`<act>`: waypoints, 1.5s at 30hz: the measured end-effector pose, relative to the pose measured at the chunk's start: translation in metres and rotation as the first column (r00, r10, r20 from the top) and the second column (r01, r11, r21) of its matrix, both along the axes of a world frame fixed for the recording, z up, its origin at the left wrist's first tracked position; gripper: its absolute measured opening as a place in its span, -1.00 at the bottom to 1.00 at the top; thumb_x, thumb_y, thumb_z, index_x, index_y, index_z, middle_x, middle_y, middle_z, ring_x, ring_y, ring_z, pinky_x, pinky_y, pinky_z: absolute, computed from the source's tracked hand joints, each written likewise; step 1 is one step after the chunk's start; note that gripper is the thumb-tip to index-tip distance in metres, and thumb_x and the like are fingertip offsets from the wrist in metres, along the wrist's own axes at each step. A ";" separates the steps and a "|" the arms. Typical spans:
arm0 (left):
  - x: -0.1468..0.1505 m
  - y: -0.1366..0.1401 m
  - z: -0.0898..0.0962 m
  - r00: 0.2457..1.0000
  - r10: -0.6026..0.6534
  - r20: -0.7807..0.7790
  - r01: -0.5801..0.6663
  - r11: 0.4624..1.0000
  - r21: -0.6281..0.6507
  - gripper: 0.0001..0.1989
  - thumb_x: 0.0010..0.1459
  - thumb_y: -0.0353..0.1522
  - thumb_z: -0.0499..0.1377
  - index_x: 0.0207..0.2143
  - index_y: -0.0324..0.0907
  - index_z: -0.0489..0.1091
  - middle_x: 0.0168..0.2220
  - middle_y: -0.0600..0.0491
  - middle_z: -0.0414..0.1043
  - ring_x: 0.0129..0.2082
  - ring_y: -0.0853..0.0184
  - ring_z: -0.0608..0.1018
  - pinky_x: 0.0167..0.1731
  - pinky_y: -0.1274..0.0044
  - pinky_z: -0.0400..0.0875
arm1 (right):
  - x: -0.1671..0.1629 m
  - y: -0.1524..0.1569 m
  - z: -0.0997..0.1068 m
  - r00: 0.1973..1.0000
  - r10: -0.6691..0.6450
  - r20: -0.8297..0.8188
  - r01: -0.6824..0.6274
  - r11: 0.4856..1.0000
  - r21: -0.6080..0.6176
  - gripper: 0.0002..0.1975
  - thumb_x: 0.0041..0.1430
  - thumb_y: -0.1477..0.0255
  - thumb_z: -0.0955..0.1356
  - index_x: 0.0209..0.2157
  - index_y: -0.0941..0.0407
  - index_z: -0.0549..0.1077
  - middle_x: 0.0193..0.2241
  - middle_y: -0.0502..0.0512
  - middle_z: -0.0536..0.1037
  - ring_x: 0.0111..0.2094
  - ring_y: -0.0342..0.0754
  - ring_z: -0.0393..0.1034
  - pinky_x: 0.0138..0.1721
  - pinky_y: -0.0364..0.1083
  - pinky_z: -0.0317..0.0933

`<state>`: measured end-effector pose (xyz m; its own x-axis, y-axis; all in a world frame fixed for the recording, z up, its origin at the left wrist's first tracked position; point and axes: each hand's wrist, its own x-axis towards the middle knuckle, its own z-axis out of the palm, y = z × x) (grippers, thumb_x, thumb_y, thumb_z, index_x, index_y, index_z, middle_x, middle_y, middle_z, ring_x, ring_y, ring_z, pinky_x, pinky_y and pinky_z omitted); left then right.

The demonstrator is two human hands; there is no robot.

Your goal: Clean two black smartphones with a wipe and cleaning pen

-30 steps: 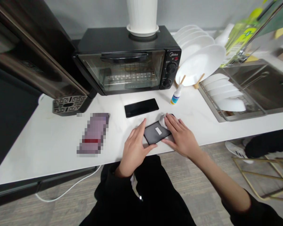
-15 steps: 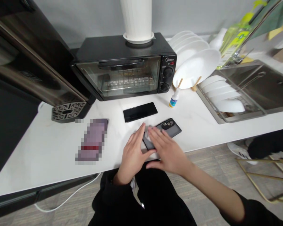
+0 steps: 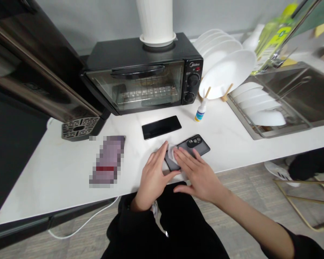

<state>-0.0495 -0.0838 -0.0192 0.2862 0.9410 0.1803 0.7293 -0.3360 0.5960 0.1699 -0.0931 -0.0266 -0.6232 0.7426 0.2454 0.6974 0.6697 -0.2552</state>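
White tabletop [image 3: 51, 172]: near edge runs just in front of the person's body and rises toward the right; both wrists cross it. Dark grey rectangular phone [image 3: 202, 146], camera side up, lies near this edge, in front of the person, slanted with its camera end far right. White surface extends right of it to the metal sink [image 3: 310, 90] and left to a purple, pixelated oblong [image 3: 108, 158] with a dark red band. Just beyond the phone, glossy black flat slab [image 3: 162, 127], lying apart from it. Small white spray bottle [image 3: 200, 111], blue-and-yellow label, upright farther right. Black toaster oven [image 3: 140, 88] bounds the far side; white round plates [image 3: 228, 73] stand in a rack beside it. Left hand [image 3: 152, 176]: thumb and forefinger spread in a V around the phone's left end; whether they grip cannot be told. Right hand [image 3: 197, 172]: palm down, fingers extended, not curled, their tips on a crumpled whitish cloth [image 3: 171, 153] lying over the phone's left part; thumb held apart, past the near edge.
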 end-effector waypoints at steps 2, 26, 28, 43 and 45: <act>0.001 0.000 0.000 1.000 0.005 -0.002 -0.005 1.000 -0.002 0.11 0.15 -0.21 0.45 0.53 0.10 -0.18 0.43 -0.06 0.25 0.33 0.05 0.43 0.29 0.22 0.38 | 0.018 0.005 0.000 0.994 -0.109 0.028 0.108 0.994 0.035 -0.09 0.38 -0.14 0.22 0.51 0.13 -0.02 0.50 0.24 0.05 0.53 0.28 -0.13 0.45 0.43 -0.06; 0.003 0.000 -0.002 1.000 -0.001 0.004 0.000 0.999 0.051 0.04 0.20 -0.37 0.39 0.53 0.03 -0.18 0.44 -0.08 0.22 0.33 0.08 0.43 0.30 0.25 0.38 | -0.031 0.005 -0.002 0.994 -0.085 -0.068 0.087 0.996 0.021 0.15 0.23 -0.30 0.21 0.45 0.40 0.06 0.47 0.51 0.06 0.52 0.30 -0.08 0.47 0.38 -0.04; 0.002 0.000 -0.003 1.000 -0.004 -0.003 0.004 0.999 0.049 0.05 0.20 -0.43 0.38 0.53 0.04 -0.20 0.46 -0.07 0.20 0.34 0.09 0.42 0.30 0.25 0.37 | -0.035 -0.006 -0.001 0.998 0.023 -0.056 -0.023 1.000 -0.007 0.16 0.21 -0.32 0.21 0.45 0.37 0.06 0.48 0.47 0.08 0.52 0.26 -0.06 0.48 0.34 -0.03; 0.002 -0.001 -0.001 0.999 0.026 0.021 -0.025 1.000 -0.003 -0.02 0.26 -0.41 0.30 0.54 0.07 -0.20 0.39 -0.05 0.30 0.24 0.13 0.49 0.24 0.27 0.44 | -0.025 -0.005 0.000 0.984 0.093 -0.153 -0.104 0.992 -0.066 0.11 0.22 -0.27 0.27 0.47 0.29 0.06 0.45 0.41 0.19 0.50 0.20 0.02 0.47 0.24 0.05; 0.003 -0.001 -0.001 1.000 0.023 0.012 -0.023 1.000 0.002 0.01 0.24 -0.34 0.36 0.54 0.08 -0.19 0.39 -0.05 0.31 0.26 0.10 0.47 0.24 0.26 0.43 | -0.011 0.000 -0.001 0.994 0.016 -0.108 -0.022 0.998 -0.057 0.01 0.30 -0.20 0.25 0.48 0.24 0.04 0.46 0.36 0.16 0.50 0.20 0.01 0.47 0.25 0.05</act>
